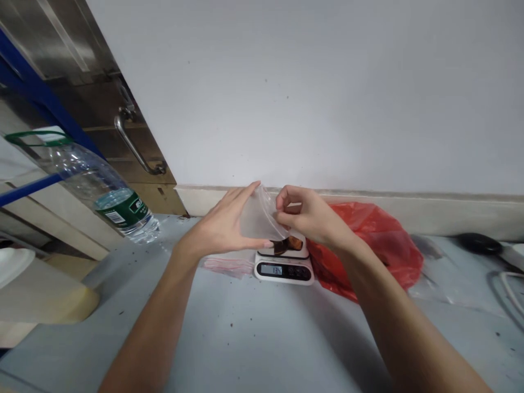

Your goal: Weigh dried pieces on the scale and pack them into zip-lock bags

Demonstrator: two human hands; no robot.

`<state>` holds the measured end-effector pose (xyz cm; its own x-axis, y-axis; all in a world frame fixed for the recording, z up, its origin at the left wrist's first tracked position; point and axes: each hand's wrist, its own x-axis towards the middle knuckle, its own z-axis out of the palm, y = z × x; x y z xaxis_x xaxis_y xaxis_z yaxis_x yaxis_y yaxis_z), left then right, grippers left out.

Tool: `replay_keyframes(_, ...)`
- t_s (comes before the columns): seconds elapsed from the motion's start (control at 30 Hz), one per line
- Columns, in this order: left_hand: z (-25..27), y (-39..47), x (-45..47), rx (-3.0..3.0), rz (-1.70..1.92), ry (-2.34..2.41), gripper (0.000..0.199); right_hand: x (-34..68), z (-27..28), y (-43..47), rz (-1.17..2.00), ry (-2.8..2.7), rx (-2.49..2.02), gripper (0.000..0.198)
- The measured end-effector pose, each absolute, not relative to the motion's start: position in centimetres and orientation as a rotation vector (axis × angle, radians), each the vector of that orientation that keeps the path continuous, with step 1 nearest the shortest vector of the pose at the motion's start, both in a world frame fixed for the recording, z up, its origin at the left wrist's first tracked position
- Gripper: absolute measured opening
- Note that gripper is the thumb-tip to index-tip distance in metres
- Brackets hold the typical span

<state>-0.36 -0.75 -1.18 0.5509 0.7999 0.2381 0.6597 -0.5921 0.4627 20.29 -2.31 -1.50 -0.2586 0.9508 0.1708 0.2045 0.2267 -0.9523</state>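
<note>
A small clear zip bag [262,213] hangs above the kitchen scale [284,267], held by both hands. My left hand [223,226] spans it, thumb and fingers wide apart at its two edges. At the bag's right edge, my right hand [305,213] pinches with curled fingers. On the scale lie some brown-orange pieces [295,243], partly hidden by the bag and my left thumb; I cannot make out what they are. The lit display seems to read 134. Flat zip bags [229,265] with red strips lie left of the scale.
A red plastic bag [372,240] sits right of the scale by the wall. Farther right are a black object [478,244] and a white cable [510,292]. A large water bottle [118,204] and a whitish tub [36,289] stand at the left.
</note>
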Motion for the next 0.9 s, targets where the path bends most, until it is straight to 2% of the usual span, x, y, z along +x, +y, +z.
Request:
replay_keyframes(0.07,-1.2,-0.9,0.2,2.495,0.670,1.213,0.104,20.1,-1.4,-2.4,1.135,-1.634,-1.088,0.014)
replay_keyframes(0.23,-0.1,-1.4,0.4,2.561,0.761,1.274,0.069,20.7,-1.6,-1.9,1.089,-1.619,-1.202,0.015)
replay_keyframes(0.43,-0.2,-1.5,-0.1,2.456,0.419,1.409,0.088,21.1,-3.5,-0.6,0.938,-1.689,-1.413,0.018)
replay_keyframes(0.57,-0.6,-2.1,0.8,2.444,0.176,1.399,0.065,21.9,-3.9,-0.1,0.697,-1.851,-1.519,0.013)
replay_keyframes(0.67,-0.7,-3.2,1.8,2.443,-0.028,1.349,0.052,22.7,-4.1,0.2,0.531,-1.981,-1.621,0.025)
replay_keyframes(0.73,-1.1,-3.8,2.6,2.460,-0.123,1.221,0.055,22.9,-4.5,0.4,0.508,-2.102,-1.599,0.035)
replay_keyframes(0.83,-2.2,-4.1,4.1,2.491,-0.272,1.051,0.071,23.0,-5.4,0.6,0.505,-2.246,-1.548,0.041)
replay_keyframes(0.9,-3.0,-4.1,5.0,2.516,-0.380,1.016,0.064,23.0,-5.9,0.7,0.495,-2.258,-1.576,0.039)
